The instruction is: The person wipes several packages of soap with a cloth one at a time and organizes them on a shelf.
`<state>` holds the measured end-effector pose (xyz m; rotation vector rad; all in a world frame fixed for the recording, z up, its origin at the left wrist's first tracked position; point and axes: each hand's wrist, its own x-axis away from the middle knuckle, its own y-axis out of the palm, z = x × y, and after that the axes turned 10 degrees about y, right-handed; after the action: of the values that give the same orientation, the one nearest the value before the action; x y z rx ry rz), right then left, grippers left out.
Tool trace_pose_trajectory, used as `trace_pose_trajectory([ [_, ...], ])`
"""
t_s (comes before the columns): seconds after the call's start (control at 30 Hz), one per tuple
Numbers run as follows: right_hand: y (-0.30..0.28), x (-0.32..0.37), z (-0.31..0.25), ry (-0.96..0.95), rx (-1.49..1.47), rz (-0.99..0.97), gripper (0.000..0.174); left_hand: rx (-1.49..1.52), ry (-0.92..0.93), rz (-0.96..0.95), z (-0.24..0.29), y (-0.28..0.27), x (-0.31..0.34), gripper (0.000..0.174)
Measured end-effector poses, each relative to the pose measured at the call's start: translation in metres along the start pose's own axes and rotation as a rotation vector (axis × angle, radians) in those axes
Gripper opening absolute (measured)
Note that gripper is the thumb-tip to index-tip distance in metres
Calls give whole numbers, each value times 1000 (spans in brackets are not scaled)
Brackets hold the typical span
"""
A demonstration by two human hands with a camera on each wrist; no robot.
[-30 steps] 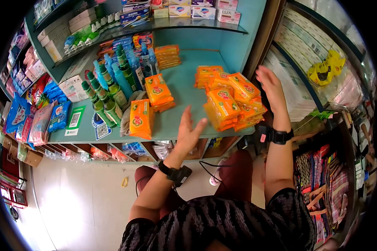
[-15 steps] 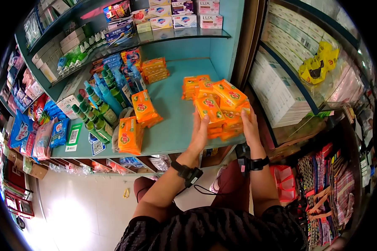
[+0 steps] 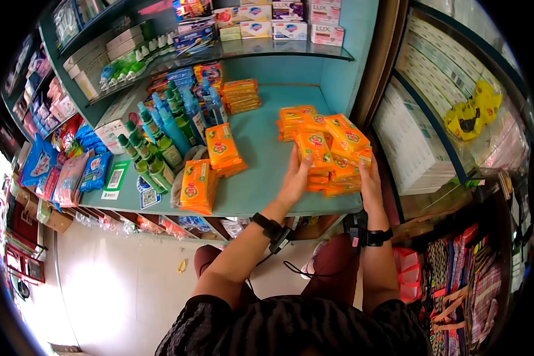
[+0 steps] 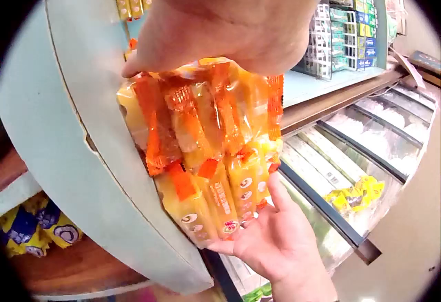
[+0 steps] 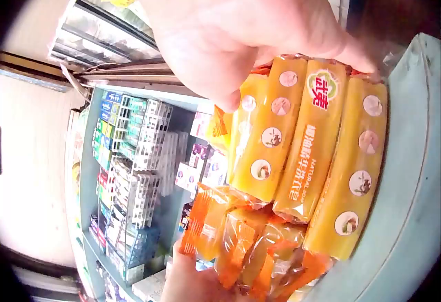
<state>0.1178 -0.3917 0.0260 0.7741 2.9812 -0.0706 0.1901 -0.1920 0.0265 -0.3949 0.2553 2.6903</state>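
Observation:
A stacked pile of orange soap packs point(image 3: 315, 149) lies at the right front of the teal counter point(image 3: 261, 193). My left hand point(image 3: 294, 181) presses the pile's left side, and my right hand point(image 3: 371, 185) lies against its right side, fingers extended. In the left wrist view, the left hand point(image 4: 227, 23) covers the top end of the packs point(image 4: 220, 202), with the right hand point(image 4: 279, 243) below them. The right wrist view shows the right hand point(image 5: 241, 23) across the pack ends point(image 5: 310, 143); part of the left hand point(image 5: 189, 278) touches wrappers. Some fingertips are hidden.
Two smaller soap stacks point(image 3: 199, 185) stand left on the counter, near green and blue spray bottles point(image 3: 172, 152). More orange packs point(image 3: 241, 97) are at the back. A glass shelf point(image 3: 261, 48) with boxed soap hangs above. White boxes point(image 3: 412, 142) stand to the right.
Both hands were apart from the pile a second ago, then came in against its two sides. Since half a second ago they remain there, while the head view has shifted slightly.

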Motion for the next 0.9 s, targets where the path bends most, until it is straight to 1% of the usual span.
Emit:
trace_pose_trajectory([
  [0.03, 1, 5, -6, 24, -74, -41, 64, -17, 9, -7, 3, -2, 2, 76],
  [0.07, -5, 3, 3, 84, -110, -22, 67, -33, 17, -14, 6, -5, 5, 77],
  [0.17, -14, 13, -8, 51, 92, 145, 66, -145, 28, 39, 0, -23, 17, 74],
  [0.2, -22, 8, 1, -89, 159, 238, 65, -200, 74, 48, -4, -32, 21, 71],
  [0.23, -24, 16, -19, -108, 251, 331, 58, -257, 121, 56, -7, -43, 27, 68],
  [0.3, -9, 38, -62, -197, 135, 324, 49, -359, 174, 68, -10, -65, 33, 62],
  [0.33, 5, 46, -84, -209, 17, 253, 42, -403, 180, 73, -9, -76, 37, 59],
  [0.4, 40, 61, -123, -243, -112, 50, 41, -487, 196, 86, -7, -91, 43, 55],
  [0.47, 80, 59, -148, -202, -257, -168, 39, -564, 219, 103, -2, -99, 47, 52],
  [0.5, 101, 52, -154, -158, -338, -270, 39, -578, 222, 98, -3, -103, 49, 51],
  [0.57, 145, 22, -154, -71, -477, -391, 37, -610, 232, 87, -6, -112, 52, 48],
  [0.6, 167, 4, -154, -31, -548, -452, 36, -636, 274, 88, -6, -115, 54, 46],
  [0.67, 207, -34, -150, 48, -566, -464, 35, -691, 358, 92, -6, -119, 58, 43],
  [0.73, 240, -78, -137, 126, -551, -438, 34, -785, 406, 58, -13, -125, 61, 42],
  [0.77, 253, -101, -131, 202, -534, -377, 32, -833, 431, 41, -16, -128, 62, 42],
  [0.8, 263, -120, -126, 276, -516, -316, 30, -841, 444, 36, -16, -129, 63, 40],
  [0.9, 282, -160, -115, 336, -338, -275, 30, -884, 424, 3, -20, -132, 64, 37],
])
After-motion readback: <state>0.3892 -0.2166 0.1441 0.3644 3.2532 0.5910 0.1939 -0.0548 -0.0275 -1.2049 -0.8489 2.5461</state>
